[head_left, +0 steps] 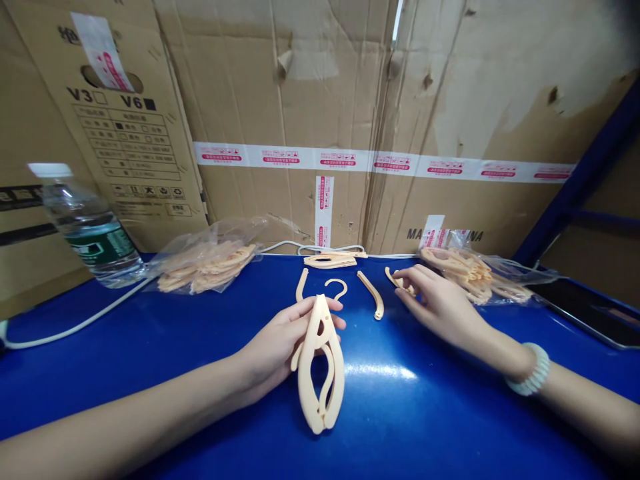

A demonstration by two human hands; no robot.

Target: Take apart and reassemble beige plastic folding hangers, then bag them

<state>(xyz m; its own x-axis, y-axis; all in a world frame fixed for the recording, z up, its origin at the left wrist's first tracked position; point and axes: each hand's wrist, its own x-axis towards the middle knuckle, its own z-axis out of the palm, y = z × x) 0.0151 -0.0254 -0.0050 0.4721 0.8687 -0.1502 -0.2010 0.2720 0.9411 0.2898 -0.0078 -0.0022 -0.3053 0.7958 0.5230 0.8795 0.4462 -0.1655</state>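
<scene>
A folded cream plastic hanger (337,373) is in my left hand (280,340), its two arms pointing toward me and its hook tucked between them. My right hand (440,303) reaches over the table on the right, its fingertips closed at a small cream piece (393,275) that they partly hide. Between the hands, farther back, lie a loose hook (340,288) and two separate hanger arms, a left one (301,285) and a right one (371,295).
Behind the loose parts lie folded hangers (330,259). Bagged cream parts flank them, a left bag (210,263) and a right bag (470,270). A water bottle (100,233), a white cable (75,333) and a phone (595,310) lie outward. Cardboard (290,87) walls the blue table's (190,433) back.
</scene>
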